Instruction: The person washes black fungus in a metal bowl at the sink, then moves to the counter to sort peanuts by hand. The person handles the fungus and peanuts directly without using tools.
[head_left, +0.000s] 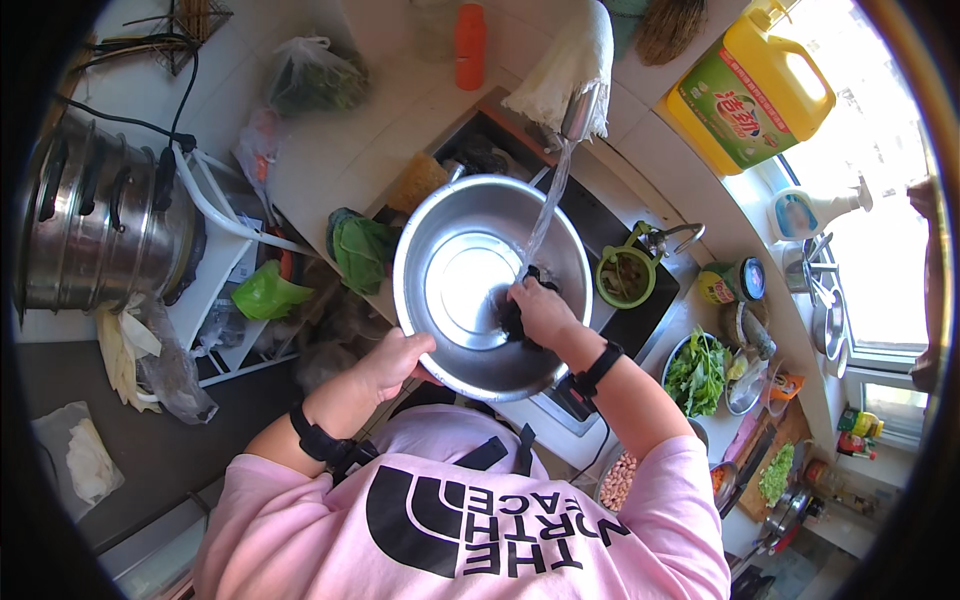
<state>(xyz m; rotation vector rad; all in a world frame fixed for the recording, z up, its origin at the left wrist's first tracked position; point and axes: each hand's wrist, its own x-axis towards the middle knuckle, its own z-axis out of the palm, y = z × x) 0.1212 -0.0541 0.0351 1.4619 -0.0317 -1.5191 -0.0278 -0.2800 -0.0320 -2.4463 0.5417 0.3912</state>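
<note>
A large stainless steel basin (420, 247) is tilted over the sink, with its shiny bottom in view. My left hand (397, 364) grips its near left rim, thumb over the edge. Inside the basin, my right hand (541, 309) is closed on a dark, wet, soft clump (511, 322), whose kind I cannot tell. Water (556, 187) runs from the metal faucet (577, 112) into the basin beside my right hand. A white cloth (566, 64) is draped over the faucet.
Leafy greens (360, 251) lie left of the basin. A green strainer basket (626, 277) hangs at the sink's right. Further right are a bowl of greens (697, 371), a cutting board (791, 439) with chopped greens and a bowl of peanuts (619, 480). A yellow detergent jug (750, 90) stands behind.
</note>
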